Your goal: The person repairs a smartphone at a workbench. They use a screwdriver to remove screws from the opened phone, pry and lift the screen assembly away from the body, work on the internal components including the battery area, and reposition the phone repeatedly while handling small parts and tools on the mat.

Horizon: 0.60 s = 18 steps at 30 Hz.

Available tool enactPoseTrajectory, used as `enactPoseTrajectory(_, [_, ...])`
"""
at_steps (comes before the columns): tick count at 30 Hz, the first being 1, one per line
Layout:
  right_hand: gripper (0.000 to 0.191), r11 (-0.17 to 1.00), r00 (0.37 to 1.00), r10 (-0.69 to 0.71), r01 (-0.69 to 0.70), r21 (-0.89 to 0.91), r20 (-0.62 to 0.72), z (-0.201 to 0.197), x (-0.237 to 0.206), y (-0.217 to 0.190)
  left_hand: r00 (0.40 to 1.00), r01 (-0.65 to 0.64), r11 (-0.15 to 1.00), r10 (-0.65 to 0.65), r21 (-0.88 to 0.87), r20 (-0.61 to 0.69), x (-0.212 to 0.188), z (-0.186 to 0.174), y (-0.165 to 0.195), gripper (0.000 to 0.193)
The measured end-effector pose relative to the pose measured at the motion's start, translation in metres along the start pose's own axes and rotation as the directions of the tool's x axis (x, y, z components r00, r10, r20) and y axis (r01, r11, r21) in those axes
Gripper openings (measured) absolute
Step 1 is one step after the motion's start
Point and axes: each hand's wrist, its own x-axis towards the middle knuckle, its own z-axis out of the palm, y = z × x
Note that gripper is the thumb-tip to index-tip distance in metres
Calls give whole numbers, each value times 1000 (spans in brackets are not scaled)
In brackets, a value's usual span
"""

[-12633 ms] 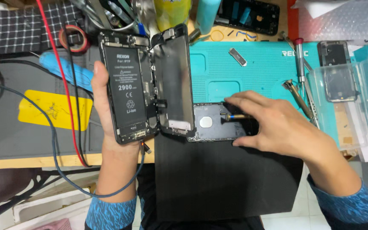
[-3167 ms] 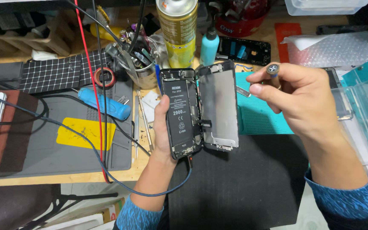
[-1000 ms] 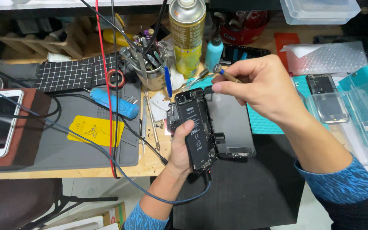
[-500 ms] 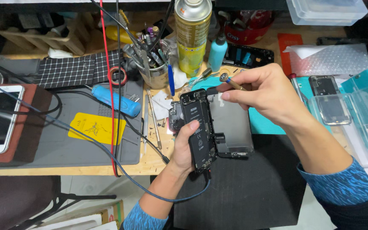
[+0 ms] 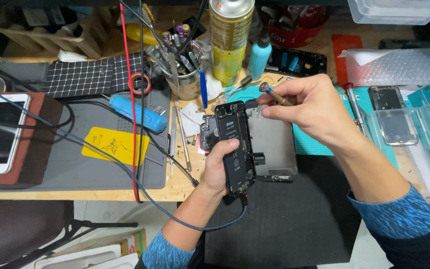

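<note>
Cluttered wooden table, grey mat left, black mat near me. My left hand wrapped around opened phone, battery side up, screen panel folded open to right, cable trailing from bottom. My right hand pinched shut on small screwdriver, tip near phone's top edge. Judging: working screws at top; next move needs steady tip seating. Yellow sticker on grey mat; tall gold spray can at back; blue bottle beside it.

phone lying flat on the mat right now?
No: the left hand holds the opened phone up off the black mat, while the right hand grips a screwdriver.
</note>
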Motion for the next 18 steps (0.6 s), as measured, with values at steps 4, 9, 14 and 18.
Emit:
enactPoseTrajectory(4, [19,996,999,-17,14,-87,-35,2,-1,-3,998,14,1000,-15,-16,-64,0,13,6,33])
enactPoseTrajectory(9, [10,999,1000,-15,15,-47,-6,-4,-6,-1,999,-36,998,37,-54,10,0,33,15,35])
enactPoseTrajectory(14, [13,996,999,-18,21,87,-42,-22,-15,5,987,-153,984,148,-94,-62,4,38,21,43])
enactPoseTrajectory(18, [11,992,993,89,-81,95,-75,-38,-24,14,974,-201,974,188,-100,-122,3,39,27,52])
